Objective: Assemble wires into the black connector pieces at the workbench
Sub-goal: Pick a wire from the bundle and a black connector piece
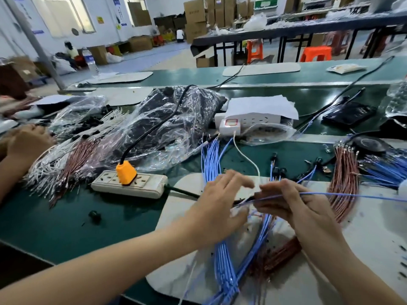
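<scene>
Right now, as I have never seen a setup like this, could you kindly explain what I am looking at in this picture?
There is no machine here. A person works with two bare hands, and the one picture comes from a camera worn on their head, looking forward and down.

The right hand pinches a single blue wire in its fingers, and the wire runs off to the right. The left hand hovers beside it over a bundle of blue wires. It is blurred, so I cannot tell whether it holds anything.

All this sits on a white mat on a green bench. Brown wires lie to the right. To the left is a power strip with an orange plug, and clear plastic bags with dark contents lie behind it.
</scene>
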Available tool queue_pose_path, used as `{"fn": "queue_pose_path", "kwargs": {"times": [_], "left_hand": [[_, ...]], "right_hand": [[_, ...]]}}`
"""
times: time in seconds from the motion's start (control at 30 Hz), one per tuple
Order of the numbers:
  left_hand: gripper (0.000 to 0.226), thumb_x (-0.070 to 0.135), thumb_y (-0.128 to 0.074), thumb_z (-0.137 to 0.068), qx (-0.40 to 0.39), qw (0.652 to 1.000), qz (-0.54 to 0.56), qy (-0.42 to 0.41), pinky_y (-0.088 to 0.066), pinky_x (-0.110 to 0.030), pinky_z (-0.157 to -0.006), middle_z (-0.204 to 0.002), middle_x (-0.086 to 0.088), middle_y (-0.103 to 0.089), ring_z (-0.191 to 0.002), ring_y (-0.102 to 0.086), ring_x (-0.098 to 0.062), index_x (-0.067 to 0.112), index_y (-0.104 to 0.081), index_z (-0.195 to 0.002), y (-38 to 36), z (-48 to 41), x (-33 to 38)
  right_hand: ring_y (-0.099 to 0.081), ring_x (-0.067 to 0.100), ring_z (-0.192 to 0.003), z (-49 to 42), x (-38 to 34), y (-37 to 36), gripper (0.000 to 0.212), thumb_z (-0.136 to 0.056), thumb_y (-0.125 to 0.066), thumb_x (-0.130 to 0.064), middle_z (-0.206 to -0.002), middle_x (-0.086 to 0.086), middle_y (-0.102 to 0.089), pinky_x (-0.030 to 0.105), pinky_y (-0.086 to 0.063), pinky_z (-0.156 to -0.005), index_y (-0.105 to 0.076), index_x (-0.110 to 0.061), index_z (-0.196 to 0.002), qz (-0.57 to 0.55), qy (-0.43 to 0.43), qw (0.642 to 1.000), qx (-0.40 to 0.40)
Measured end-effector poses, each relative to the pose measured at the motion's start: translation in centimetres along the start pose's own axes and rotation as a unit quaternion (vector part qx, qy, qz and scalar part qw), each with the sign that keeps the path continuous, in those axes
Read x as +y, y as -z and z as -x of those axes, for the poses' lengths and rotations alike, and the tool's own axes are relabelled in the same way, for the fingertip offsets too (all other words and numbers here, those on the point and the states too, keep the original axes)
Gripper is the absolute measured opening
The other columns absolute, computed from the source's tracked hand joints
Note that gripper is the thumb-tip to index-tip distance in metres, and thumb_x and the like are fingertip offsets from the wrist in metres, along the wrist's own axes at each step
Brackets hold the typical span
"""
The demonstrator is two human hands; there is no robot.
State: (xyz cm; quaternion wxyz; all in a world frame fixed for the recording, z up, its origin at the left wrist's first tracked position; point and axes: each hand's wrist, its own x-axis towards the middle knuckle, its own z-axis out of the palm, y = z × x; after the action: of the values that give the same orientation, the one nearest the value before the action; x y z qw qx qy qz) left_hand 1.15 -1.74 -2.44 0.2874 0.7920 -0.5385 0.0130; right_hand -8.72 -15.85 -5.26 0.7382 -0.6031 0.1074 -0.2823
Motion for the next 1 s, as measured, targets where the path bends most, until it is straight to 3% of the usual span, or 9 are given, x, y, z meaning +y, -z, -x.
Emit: {"fn": "queue_pose_path", "kwargs": {"times": [0.13,0.2,0.33,0.47,0.63,0.7,0.8,0.9,1.0], "left_hand": [[0.027,0.014,-0.06,-0.086,-0.054,0.998,-0.027,0.021,-0.028,-0.026,-0.089,-0.084,0.013,-0.053,-0.082,-0.045,-0.001,0.018,-0.055,-0.112,0.5,0.7,-1.4],[0.018,0.017,-0.058,-0.084,-0.057,0.998,-0.036,-0.004,-0.028,-0.028,-0.089,-0.079,0.009,-0.054,-0.074,-0.042,-0.003,0.018,-0.054,-0.102,1.2,0.8,-1.7],[0.014,0.032,-0.054,-0.088,-0.091,0.994,-0.049,-0.042,-0.028,-0.023,-0.092,-0.077,0.014,-0.047,-0.07,-0.038,-0.004,0.029,-0.04,-0.09,3.9,1.2,-2.6],[0.019,0.024,-0.057,-0.089,-0.159,0.979,-0.114,-0.061,-0.029,-0.027,-0.093,-0.072,0.007,-0.046,-0.069,-0.034,-0.007,0.023,-0.041,-0.079,5.6,1.9,-4.2],[0.02,0.035,-0.057,-0.092,-0.219,0.965,-0.141,0.012,-0.027,-0.012,-0.086,-0.073,0.01,-0.048,-0.073,-0.041,-0.01,0.028,-0.044,-0.08,7.4,3.4,-6.4],[0.016,0.043,-0.051,-0.092,-0.19,0.977,-0.095,0.032,-0.032,-0.008,-0.073,-0.072,0.016,-0.052,-0.073,-0.049,-0.005,0.029,-0.051,-0.084,7.9,3.0,-6.3],[0.012,0.021,-0.053,-0.092,-0.045,0.996,-0.075,0.025,-0.042,-0.015,-0.071,-0.078,0.012,-0.06,-0.073,-0.054,-0.003,0.014,-0.063,-0.088,8.6,-0.4,-7.4],[0.02,-0.003,-0.048,-0.09,-0.006,0.969,-0.18,0.17,-0.046,-0.025,-0.076,-0.096,-0.003,-0.063,-0.083,-0.056,-0.015,0.007,-0.065,-0.094,9.4,-5.5,-10.6],[0.022,-0.004,-0.048,-0.089,-0.101,0.914,-0.216,0.329,-0.052,-0.03,-0.078,-0.108,-0.016,-0.065,-0.088,-0.06,-0.024,-0.003,-0.062,-0.106,8.6,-8.5,-14.0]], "right_hand": [[-0.072,0.032,-0.068,0.0,-0.5,-0.1,0.044,-0.087,-0.045,-0.036,-0.076,0.02,-0.072,0.026,-0.058,-0.06,-0.065,0.003,-0.083,-0.063,-0.007,0.996,0.06],[-0.071,0.027,-0.063,-0.3,-0.8,0.3,0.044,-0.091,-0.043,-0.035,-0.072,0.017,-0.072,0.024,-0.057,-0.058,-0.063,0.003,-0.083,-0.11,-0.004,0.988,0.11],[-0.069,0.018,-0.056,-0.7,-1.1,0.9,0.043,-0.1,-0.038,-0.031,-0.065,0.011,-0.071,0.019,-0.055,-0.053,-0.061,0.001,-0.084,-0.171,-0.012,0.972,0.161],[-0.068,0.014,-0.055,-1.2,-1.3,1.9,0.044,-0.103,-0.034,-0.033,-0.063,0.007,-0.071,0.018,-0.055,-0.054,-0.06,-0.003,-0.083,-0.189,-0.034,0.957,0.216],[-0.071,0.014,-0.06,-2.4,-2.3,4.9,0.048,-0.105,-0.025,-0.039,-0.062,0.002,-0.071,0.02,-0.055,-0.053,-0.055,-0.011,-0.079,-0.206,-0.052,0.933,0.291],[-0.072,0.017,-0.062,-2.5,-2.2,4.7,0.039,-0.104,-0.034,-0.035,-0.063,0.004,-0.071,0.022,-0.056,-0.055,-0.054,-0.012,-0.079,-0.207,-0.049,0.936,0.281],[-0.07,0.012,-0.06,-2.3,-1.8,3.8,0.017,-0.097,-0.05,-0.012,-0.063,0.002,-0.071,0.019,-0.057,-0.061,-0.058,-0.012,-0.082,-0.184,-0.038,0.951,0.246],[-0.066,0.004,-0.058,-2.0,-1.6,3.8,0.02,-0.095,-0.049,0.0,-0.066,-0.001,-0.072,0.011,-0.053,-0.063,-0.065,-0.009,-0.086,-0.16,-0.056,0.962,0.216],[-0.066,0.005,-0.059,-1.9,-1.7,3.9,0.033,-0.098,-0.043,0.0,-0.071,0.0,-0.073,0.011,-0.053,-0.061,-0.071,-0.01,-0.084,-0.15,-0.064,0.965,0.207]]}}
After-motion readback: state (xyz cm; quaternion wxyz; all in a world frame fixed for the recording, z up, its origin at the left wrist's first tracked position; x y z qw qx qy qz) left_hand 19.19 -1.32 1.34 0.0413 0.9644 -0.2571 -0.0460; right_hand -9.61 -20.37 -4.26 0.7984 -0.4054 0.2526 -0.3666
